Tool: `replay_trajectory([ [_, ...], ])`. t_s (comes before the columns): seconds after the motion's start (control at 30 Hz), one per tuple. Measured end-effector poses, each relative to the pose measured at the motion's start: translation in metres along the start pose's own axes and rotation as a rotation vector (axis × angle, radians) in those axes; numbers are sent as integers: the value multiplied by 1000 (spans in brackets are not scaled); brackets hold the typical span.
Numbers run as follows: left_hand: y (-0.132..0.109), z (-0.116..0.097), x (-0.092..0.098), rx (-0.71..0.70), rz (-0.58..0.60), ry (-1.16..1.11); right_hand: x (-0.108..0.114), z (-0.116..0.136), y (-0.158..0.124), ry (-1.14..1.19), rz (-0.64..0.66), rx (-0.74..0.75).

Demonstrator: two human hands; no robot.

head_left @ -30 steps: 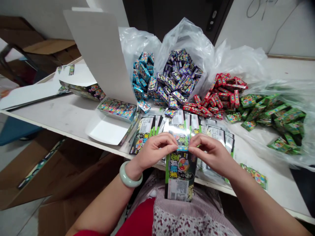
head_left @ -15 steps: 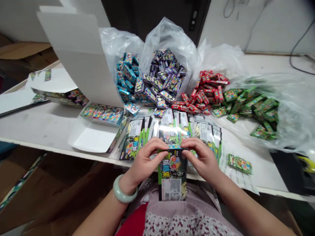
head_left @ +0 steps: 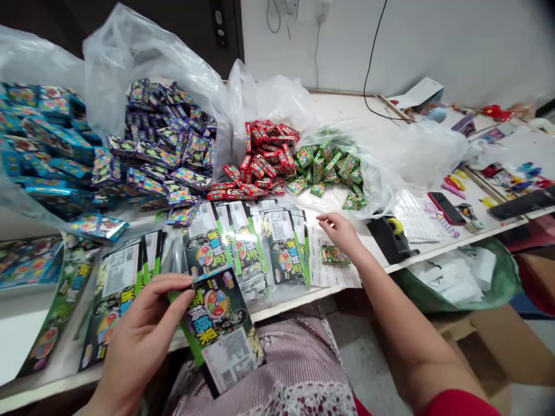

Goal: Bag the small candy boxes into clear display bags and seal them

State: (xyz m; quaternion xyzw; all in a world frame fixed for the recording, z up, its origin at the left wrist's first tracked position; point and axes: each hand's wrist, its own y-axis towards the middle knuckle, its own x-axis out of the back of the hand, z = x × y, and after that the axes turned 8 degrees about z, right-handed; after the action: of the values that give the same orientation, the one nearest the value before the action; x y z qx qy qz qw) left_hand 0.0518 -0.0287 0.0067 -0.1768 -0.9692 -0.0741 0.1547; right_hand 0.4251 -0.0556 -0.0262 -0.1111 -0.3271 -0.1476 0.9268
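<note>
My left hand grips a black and green printed candy pack by its edge, holding it tilted above the table's front edge. My right hand rests open on a printed paper sheet, with its fingertips just above a small green packet. Overlapping black and green packs lie on the table between my hands. Loose small boxes lie behind them in piles of blue, purple, red and green, on clear plastic bags.
A black tape dispenser stands near the table's front edge, right of my right hand. Further right lie a phone, pens and small items. A green bag holding white scraps sits below the edge, beside a cardboard box.
My view has swung to the right. My hands have parted: the left has carried the pack leftward, and the right has let go and moved out to the green packet.
</note>
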Motion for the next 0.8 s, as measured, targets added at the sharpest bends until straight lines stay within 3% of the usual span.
replay_trajectory([
  [0.13,2,-3,-5,-10,1,19,0,-29,25,-45,62,-71],
  [0.27,2,-3,-4,-23,6,25,-8,-34,27,-7,111,-111],
  [0.47,5,6,-3,-75,36,19,12,-34,15,147,146,-115],
  [0.53,7,4,-8,-129,48,-4,14,-15,8,186,156,-87],
  [0.6,8,1,-13,-151,49,-28,9,20,-1,240,228,-2],
  [0.7,9,-5,-19,-168,58,-51,-10,89,-18,339,507,254],
  [0.8,7,-8,-20,-172,80,-73,-34,146,-28,268,701,460],
])
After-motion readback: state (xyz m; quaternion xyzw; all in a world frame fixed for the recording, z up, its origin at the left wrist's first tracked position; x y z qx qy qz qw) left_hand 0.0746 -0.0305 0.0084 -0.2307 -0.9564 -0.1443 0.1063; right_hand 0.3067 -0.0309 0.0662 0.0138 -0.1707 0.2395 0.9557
